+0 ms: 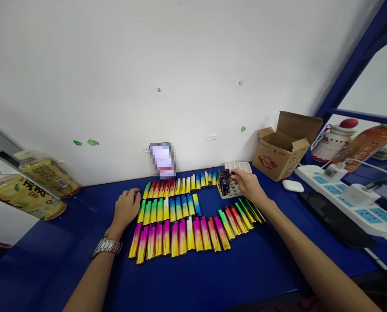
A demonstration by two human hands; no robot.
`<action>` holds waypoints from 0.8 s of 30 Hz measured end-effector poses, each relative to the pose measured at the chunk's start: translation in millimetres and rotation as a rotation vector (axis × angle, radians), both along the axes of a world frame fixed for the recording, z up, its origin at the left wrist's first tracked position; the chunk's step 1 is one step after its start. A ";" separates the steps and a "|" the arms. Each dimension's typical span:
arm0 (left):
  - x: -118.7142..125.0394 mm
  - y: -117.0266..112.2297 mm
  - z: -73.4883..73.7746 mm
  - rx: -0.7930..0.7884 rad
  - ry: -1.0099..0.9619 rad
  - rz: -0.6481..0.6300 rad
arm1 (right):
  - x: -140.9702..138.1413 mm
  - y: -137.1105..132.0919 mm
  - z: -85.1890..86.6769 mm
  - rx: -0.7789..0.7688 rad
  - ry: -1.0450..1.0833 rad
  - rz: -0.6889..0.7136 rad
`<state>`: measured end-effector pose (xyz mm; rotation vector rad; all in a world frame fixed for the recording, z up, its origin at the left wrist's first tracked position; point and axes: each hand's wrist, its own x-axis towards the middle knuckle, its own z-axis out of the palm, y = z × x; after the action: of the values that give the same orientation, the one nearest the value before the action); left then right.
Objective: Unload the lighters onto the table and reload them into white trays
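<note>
My right hand (249, 185) pinches a dark lighter (232, 173) by its end over a white holed tray (243, 166). Several dark lighters (225, 187) stand upright in the tray's left part; fingers hide some of it. My left hand (127, 207), a metal watch (108, 245) on its wrist, rests on the table with fingers laid down and holds nothing. Just right of it lie shiny coloured lighters in three rows: a back row (182, 185), a shorter middle row (170, 208) and a front row (183, 236) of mostly pink-and-yellow ones.
A phone (162, 159) leans on the wall behind the rows. At the right are an open cardboard box (274, 154), a white earphone case (292, 186), a black flat device (336, 219) and a power strip (352, 199). Yellow-labelled bottles (26, 195) stand at the left.
</note>
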<state>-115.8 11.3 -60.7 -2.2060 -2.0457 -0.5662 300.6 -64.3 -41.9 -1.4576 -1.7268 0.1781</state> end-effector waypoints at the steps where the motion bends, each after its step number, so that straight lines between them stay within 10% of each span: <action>1: 0.0 0.0 0.1 -0.002 0.001 0.002 | -0.3 0.5 -0.6 -0.009 -0.007 -0.004; 12: -0.6 1.3 -1.8 0.006 -0.003 -0.006 | -3.5 -2.5 0.5 -0.021 -0.062 -0.016; 18: -1.8 2.7 -3.3 0.006 -0.002 -0.006 | -26.7 -19.7 19.6 0.255 -0.027 -0.176; 24: -1.9 2.3 -3.5 0.016 -0.004 -0.001 | -84.2 -32.8 39.1 0.033 -0.316 0.250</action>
<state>-117.7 13.6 -64.2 -2.1993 -2.0349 -0.5853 216.4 -97.1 -2.8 -1.2941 -2.1579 0.0511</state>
